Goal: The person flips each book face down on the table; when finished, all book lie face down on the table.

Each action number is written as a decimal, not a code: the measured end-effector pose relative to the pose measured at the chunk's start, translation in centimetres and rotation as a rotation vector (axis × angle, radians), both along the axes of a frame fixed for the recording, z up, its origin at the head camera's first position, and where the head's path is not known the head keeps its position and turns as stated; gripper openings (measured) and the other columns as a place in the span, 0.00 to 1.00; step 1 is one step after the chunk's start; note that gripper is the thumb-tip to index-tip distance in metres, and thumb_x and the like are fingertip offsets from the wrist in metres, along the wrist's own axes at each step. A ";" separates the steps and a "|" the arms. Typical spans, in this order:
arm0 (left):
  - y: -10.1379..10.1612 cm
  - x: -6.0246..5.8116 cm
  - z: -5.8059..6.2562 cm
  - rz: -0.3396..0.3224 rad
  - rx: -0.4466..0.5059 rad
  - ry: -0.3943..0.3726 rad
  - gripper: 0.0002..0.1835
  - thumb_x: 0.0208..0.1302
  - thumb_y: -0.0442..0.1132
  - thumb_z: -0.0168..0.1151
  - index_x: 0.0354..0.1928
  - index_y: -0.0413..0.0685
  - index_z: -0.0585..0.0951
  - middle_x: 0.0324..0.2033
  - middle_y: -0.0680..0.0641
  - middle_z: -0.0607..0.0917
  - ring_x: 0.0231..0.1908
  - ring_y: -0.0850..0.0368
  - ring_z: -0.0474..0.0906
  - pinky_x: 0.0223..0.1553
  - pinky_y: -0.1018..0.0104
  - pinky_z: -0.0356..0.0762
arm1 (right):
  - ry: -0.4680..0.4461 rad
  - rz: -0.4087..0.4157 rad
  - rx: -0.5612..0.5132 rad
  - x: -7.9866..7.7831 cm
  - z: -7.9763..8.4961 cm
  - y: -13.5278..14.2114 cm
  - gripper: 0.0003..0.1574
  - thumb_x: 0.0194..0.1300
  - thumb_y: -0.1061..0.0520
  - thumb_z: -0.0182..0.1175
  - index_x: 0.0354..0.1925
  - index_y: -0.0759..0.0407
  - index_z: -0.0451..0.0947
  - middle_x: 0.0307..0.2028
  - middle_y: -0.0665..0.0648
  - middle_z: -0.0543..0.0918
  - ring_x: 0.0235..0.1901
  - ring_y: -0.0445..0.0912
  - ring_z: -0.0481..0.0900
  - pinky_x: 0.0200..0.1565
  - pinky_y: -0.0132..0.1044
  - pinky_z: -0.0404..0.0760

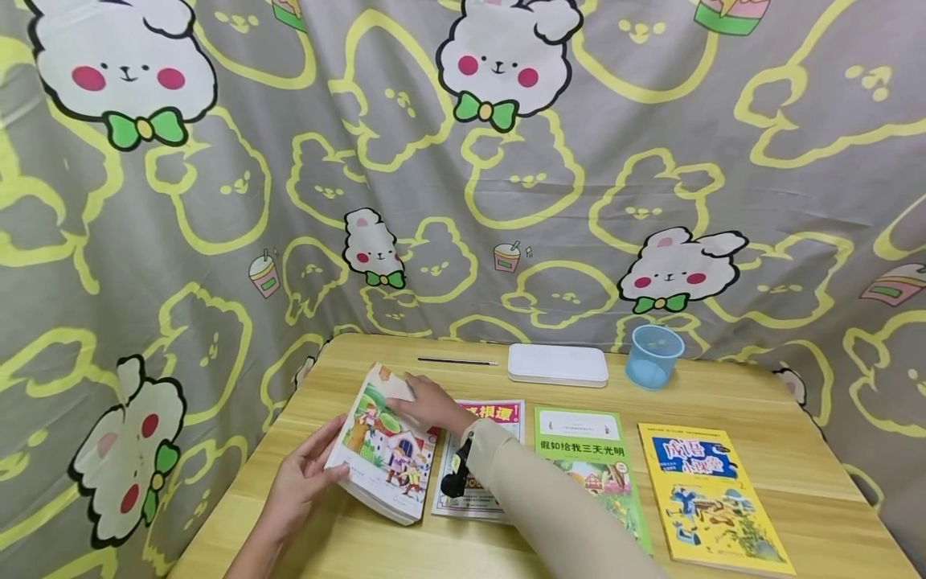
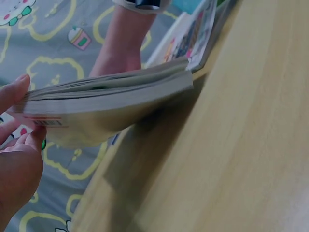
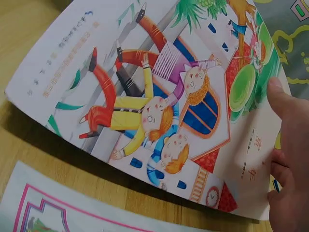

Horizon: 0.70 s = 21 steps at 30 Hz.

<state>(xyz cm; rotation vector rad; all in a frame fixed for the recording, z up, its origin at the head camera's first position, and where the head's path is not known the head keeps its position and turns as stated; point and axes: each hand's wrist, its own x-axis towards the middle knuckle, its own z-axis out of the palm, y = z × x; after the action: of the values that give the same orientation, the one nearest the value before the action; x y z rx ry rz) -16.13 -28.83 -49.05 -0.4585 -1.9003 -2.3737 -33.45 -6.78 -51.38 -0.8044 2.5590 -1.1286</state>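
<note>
A paperback book [image 1: 394, 454] with a cartoon cover of children and a house is raised and tilted above the left part of the table. My left hand [image 1: 307, 474] grips its left edge, thumb on the cover. In the left wrist view, that hand [image 2: 21, 162] has fingers under the back cover [image 2: 87, 128], near a barcode. The right hand [image 1: 434, 404] holds the far right side. Its thumb lies on the cover [image 3: 159, 111] in the right wrist view, with the fingers curled at the edge. Beside it lies a pink-bordered book [image 1: 473, 494], partly hidden by the right arm.
On the wooden table [image 1: 803, 482], a green book [image 1: 582, 446] and a yellow book [image 1: 712, 498] lie to the right. A thin dark pencil [image 1: 457, 361], a white case [image 1: 557, 364] and a blue cup [image 1: 654, 358] stand along the back. Patterned cloth [image 1: 506, 185] hangs behind.
</note>
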 end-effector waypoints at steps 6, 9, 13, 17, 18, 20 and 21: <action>0.4 0.0 0.5 -0.036 -0.005 -0.013 0.46 0.59 0.12 0.59 0.76 0.22 0.48 0.76 0.50 0.67 0.70 0.68 0.67 0.66 0.67 0.69 | -0.053 -0.022 -0.119 0.2 1.3 -0.6 0.55 0.75 0.26 0.48 0.82 0.57 0.49 0.80 0.62 0.58 0.77 0.56 0.58 0.75 0.52 0.63; 0.7 0.1 0.8 -0.047 -0.042 0.002 0.47 0.58 0.12 0.59 0.77 0.22 0.48 0.78 0.45 0.62 0.71 0.68 0.66 0.66 0.67 0.68 | -0.078 -0.035 -0.188 0.4 2.1 -0.8 0.55 0.74 0.27 0.50 0.82 0.56 0.49 0.80 0.61 0.56 0.78 0.56 0.56 0.76 0.53 0.61; 1.0 0.2 1.2 -0.059 -0.068 0.016 0.46 0.58 0.12 0.59 0.76 0.22 0.48 0.78 0.43 0.60 0.71 0.67 0.66 0.67 0.67 0.67 | -0.107 -0.040 -0.262 0.5 3.0 -1.0 0.54 0.74 0.29 0.52 0.83 0.54 0.48 0.80 0.59 0.56 0.79 0.55 0.56 0.76 0.54 0.60; 1.1 0.3 1.7 -0.050 -0.109 0.026 0.46 0.59 0.14 0.61 0.77 0.24 0.51 0.78 0.41 0.59 0.71 0.68 0.66 0.67 0.68 0.67 | -0.143 -0.037 -0.307 0.6 3.8 -1.0 0.55 0.73 0.30 0.55 0.83 0.51 0.48 0.80 0.58 0.57 0.78 0.55 0.58 0.74 0.55 0.64; 1.1 0.4 1.8 -0.047 -0.122 0.028 0.46 0.59 0.15 0.62 0.77 0.24 0.51 0.79 0.41 0.59 0.71 0.68 0.66 0.67 0.68 0.67 | -0.155 -0.040 -0.314 0.6 4.0 -1.0 0.55 0.72 0.30 0.56 0.83 0.50 0.47 0.80 0.58 0.57 0.78 0.55 0.58 0.73 0.55 0.65; 1.0 0.4 2.1 -0.044 -0.149 0.033 0.46 0.60 0.16 0.63 0.77 0.26 0.53 0.79 0.41 0.59 0.71 0.69 0.65 0.67 0.69 0.67 | -0.175 -0.041 -0.343 0.7 4.4 -1.1 0.56 0.71 0.30 0.58 0.83 0.49 0.47 0.80 0.58 0.58 0.77 0.55 0.59 0.73 0.55 0.66; 1.0 0.5 2.2 -0.046 -0.159 0.035 0.46 0.60 0.17 0.64 0.78 0.27 0.53 0.79 0.42 0.59 0.71 0.69 0.65 0.67 0.70 0.67 | -0.186 -0.042 -0.357 0.7 4.6 -1.0 0.56 0.70 0.31 0.60 0.83 0.48 0.47 0.80 0.58 0.58 0.77 0.55 0.59 0.72 0.56 0.67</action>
<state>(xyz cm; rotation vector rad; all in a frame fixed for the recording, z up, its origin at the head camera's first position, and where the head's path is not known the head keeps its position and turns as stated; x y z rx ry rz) -15.65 -27.83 -46.89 -0.5558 -2.0945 -2.2346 -32.74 -7.82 -46.76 -0.6820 2.2642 -1.6202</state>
